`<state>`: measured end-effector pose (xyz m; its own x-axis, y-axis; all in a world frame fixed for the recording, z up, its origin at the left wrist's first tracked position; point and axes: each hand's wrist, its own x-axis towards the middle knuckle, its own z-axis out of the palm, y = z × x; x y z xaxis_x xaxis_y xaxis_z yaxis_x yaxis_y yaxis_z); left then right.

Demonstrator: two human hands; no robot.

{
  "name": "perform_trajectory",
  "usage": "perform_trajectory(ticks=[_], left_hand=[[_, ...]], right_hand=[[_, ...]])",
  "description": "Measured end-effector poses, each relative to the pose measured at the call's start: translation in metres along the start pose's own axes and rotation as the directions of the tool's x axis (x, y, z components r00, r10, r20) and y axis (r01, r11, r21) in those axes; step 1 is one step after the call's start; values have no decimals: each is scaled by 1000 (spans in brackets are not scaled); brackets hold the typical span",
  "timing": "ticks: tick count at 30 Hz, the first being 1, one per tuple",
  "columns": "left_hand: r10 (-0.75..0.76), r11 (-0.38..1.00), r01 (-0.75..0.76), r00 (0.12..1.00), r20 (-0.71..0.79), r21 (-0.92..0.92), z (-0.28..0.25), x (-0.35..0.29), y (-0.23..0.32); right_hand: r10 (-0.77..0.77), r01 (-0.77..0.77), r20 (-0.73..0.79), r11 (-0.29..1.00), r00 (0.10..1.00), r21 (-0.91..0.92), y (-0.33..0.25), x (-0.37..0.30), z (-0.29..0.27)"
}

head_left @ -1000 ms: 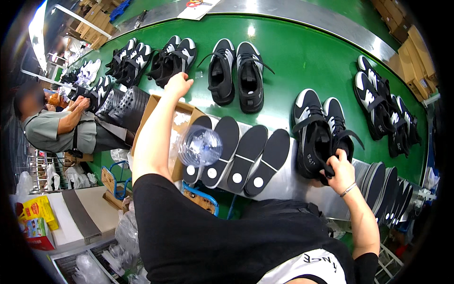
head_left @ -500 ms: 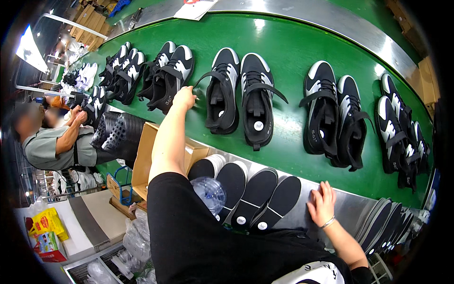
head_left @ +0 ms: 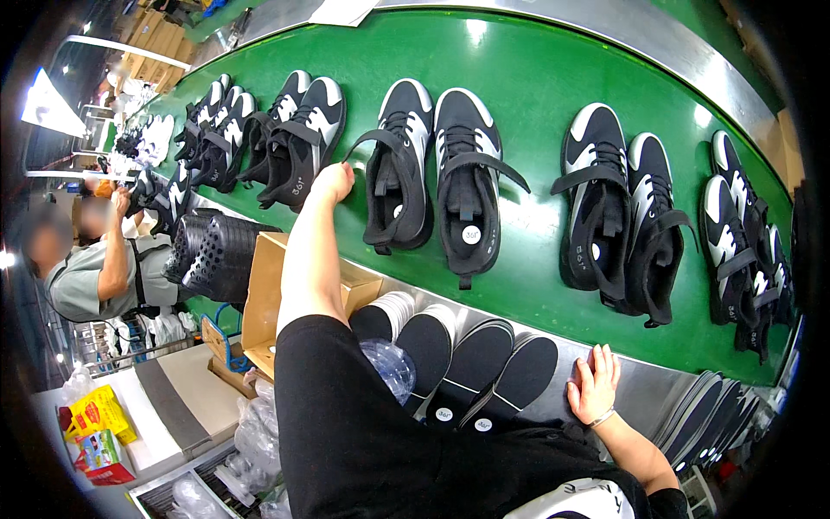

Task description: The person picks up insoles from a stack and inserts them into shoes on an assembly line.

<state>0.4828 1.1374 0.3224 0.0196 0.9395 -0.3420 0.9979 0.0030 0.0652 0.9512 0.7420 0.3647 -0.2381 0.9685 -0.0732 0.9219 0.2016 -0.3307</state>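
Note:
My left hand (head_left: 334, 182) reaches out to a black, white and grey sneaker (head_left: 398, 164), fingers curled at the loose tip of its strap (head_left: 373, 137). They appear to pinch that tip, though the fingertips are partly hidden. The matching sneaker (head_left: 468, 182) lies alongside, its strap sticking out to the right and a round white sticker inside. My right hand (head_left: 594, 381) rests on the metal edge (head_left: 553, 400) of the green work surface, fingers spread and holding nothing. Stacks of black insoles (head_left: 474, 359) stand between my arms.
More sneaker pairs line the green surface (head_left: 527, 259), to the left and right (head_left: 596, 199). Further insoles (head_left: 692, 411) lie beyond my right hand. An open cardboard box (head_left: 264, 298) and black perforated pieces (head_left: 216, 251) stand at left, near a co-worker (head_left: 104, 268).
The view has shifted slightly. My left hand stays at the strap tip, and my right hand stays on the metal edge. The co-worker's hands have moved upward.

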Motion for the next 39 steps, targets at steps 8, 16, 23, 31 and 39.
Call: perform_trajectory(ticks=[8, 16, 23, 31, 39], left_hand=[[75, 895, 65, 954, 292, -442, -106, -115, 60], [173, 790, -305, 943, -283, -533, -129, -333, 110], [271, 904, -385, 853, -446, -186, -143, -404, 124], [508, -432, -711, 318, -801, -556, -218, -502, 248], [610, -790, -58, 16, -792, -610, -195, -520, 353]], right_hand=[[4, -4, -18, 1000, 1000, 3, 1, 6, -5], [41, -41, -60, 999, 997, -7, 1, -6, -3], [173, -143, 16, 752, 985, 644, 22, -10, -22], [-15, 92, -109, 664, 994, 742, -22, -23, -152], [65, -226, 242, 644, 968, 731, -6, -89, -106]])
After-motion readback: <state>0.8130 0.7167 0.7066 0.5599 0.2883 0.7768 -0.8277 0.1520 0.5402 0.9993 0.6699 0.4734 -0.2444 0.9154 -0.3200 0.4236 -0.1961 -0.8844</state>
